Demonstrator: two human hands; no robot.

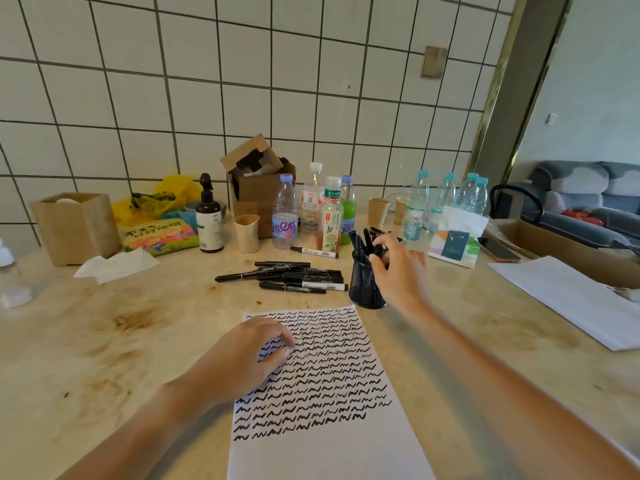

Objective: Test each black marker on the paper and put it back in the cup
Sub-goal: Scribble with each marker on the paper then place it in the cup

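Note:
A white paper (322,445) covered with rows of black squiggles lies in front of me. My left hand (242,358) rests on its upper left part, fingers curled, holding nothing. A black mesh cup (365,284) with several black markers stands just beyond the paper's top right corner. My right hand (398,268) is at the cup's rim, fingers closed on a black marker (379,250) among those in the cup. A pile of several black markers (294,275) lies on the table left of the cup. One white-barrelled marker (313,251) lies behind the pile.
Bottles (311,206), paper cups (246,233), a cardboard box (258,183), a brown pump bottle (209,220) and snack bags crowd the back of the table. A tissue pack (455,242), a phone (498,249) and white sheets (571,299) lie to the right. A wooden box (76,226) stands at the left.

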